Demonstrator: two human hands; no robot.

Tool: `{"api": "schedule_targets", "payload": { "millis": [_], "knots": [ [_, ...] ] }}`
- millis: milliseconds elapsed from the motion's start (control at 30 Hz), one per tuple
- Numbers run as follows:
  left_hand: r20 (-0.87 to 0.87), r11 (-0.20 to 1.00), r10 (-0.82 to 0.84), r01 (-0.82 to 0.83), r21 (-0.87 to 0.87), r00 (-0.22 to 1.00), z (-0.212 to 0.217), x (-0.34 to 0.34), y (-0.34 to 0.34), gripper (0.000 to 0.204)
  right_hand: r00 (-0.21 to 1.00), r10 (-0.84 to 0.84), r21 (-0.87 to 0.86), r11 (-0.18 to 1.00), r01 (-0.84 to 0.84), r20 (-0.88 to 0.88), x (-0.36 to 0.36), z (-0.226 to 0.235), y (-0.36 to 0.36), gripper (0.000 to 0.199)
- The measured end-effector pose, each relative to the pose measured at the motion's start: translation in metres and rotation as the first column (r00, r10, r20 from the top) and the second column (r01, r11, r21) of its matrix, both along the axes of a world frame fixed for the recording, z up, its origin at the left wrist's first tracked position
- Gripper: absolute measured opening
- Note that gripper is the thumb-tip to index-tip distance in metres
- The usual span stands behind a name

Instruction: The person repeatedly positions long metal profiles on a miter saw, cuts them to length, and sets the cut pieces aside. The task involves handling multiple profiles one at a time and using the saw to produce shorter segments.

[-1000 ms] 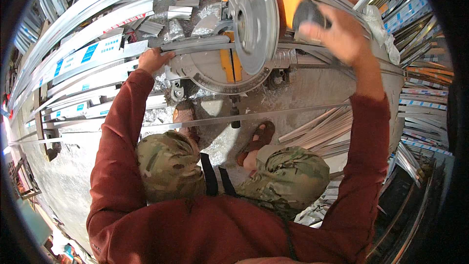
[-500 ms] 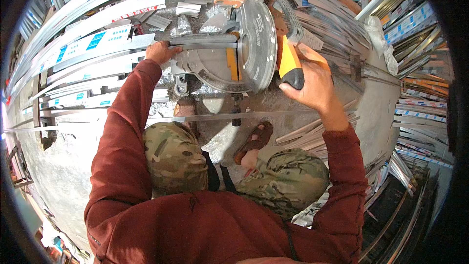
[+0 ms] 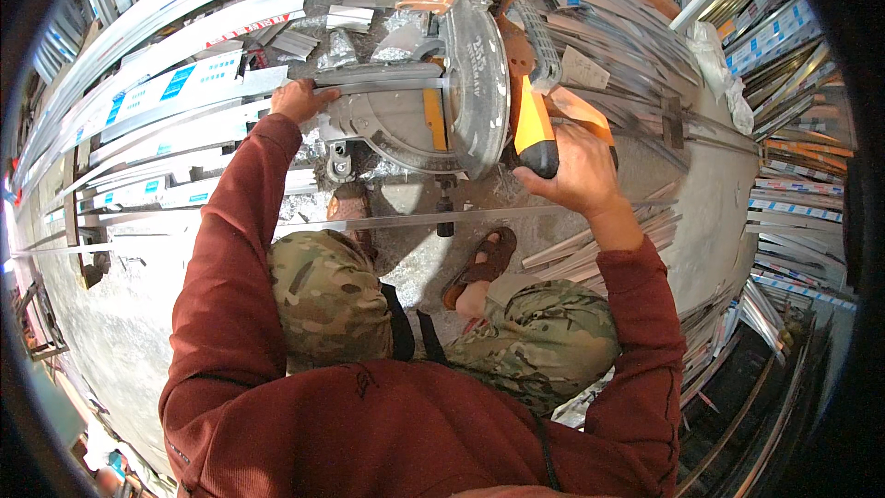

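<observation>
A mitre saw (image 3: pixel 479 83) with a round grey blade guard stands on the floor in front of me. My right hand (image 3: pixel 576 166) is wrapped round its yellow and black handle (image 3: pixel 535 129). To the left, my left hand (image 3: pixel 300 100) grips a grey metal strip (image 3: pixel 387 85), which lies along the back of the saw's half-round base (image 3: pixel 383 120). The fingers' far side is partly hidden. A yellow insert (image 3: pixel 434 118) shows in the base beside the guard. The guard covers the blade, so I cannot see whether it touches the strip.
Long metal profiles (image 3: pixel 175 83) are piled at the left, and more lie behind the saw at the right. Short offcuts (image 3: pixel 350 18) lie behind the base. A thin strip (image 3: pixel 369 221) crosses just before my knees. Racks of profiles (image 3: pixel 797 194) stand far right.
My right hand and the saw's handle have shifted slightly left and nearer to me. The guard and the orange motor housing have also moved a little left. My left hand stays almost in place.
</observation>
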State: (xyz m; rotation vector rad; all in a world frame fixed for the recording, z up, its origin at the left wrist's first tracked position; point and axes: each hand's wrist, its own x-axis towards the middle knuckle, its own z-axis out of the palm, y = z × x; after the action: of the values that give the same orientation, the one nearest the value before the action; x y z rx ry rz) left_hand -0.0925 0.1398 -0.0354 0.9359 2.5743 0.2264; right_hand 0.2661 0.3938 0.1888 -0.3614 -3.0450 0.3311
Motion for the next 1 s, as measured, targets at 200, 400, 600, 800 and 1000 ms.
{"api": "schedule_targets", "payload": {
  "millis": [200, 400, 600, 800, 1000],
  "knots": [
    [0.017, 1.000, 0.006, -0.006, -0.004, 1.000, 0.001, 0.000, 0.003, 0.081, 1.000, -0.005, -0.004, 1.000, 0.005, -0.012, 0.002, -0.002, -0.002, 0.051],
    [0.008, 1.000, 0.011, -0.011, 0.007, 1.000, 0.004, 0.001, 0.001, 0.082, 0.997, 0.030, 0.030, 0.999, -0.028, -0.072, 0.003, -0.006, -0.006, 0.052],
    [0.082, 0.994, 0.018, -0.009, -0.109, 0.996, 0.016, 0.004, 0.006, 0.079, 0.998, 0.021, 0.065, 0.998, -0.017, -0.057, 0.007, -0.012, -0.009, 0.055],
    [0.034, 0.999, 0.004, -0.002, -0.040, 0.999, 0.003, 0.000, 0.004, 0.079, 0.998, 0.010, 0.122, 0.993, -0.003, -0.058, 0.014, -0.024, -0.013, 0.058],
    [-0.058, 0.999, 0.003, -0.001, 0.032, 0.998, -0.003, 0.002, -0.001, 0.078, 0.996, -0.082, 0.088, 0.993, 0.080, 0.021, 0.004, 0.004, -0.005, 0.065]
  ]
}}
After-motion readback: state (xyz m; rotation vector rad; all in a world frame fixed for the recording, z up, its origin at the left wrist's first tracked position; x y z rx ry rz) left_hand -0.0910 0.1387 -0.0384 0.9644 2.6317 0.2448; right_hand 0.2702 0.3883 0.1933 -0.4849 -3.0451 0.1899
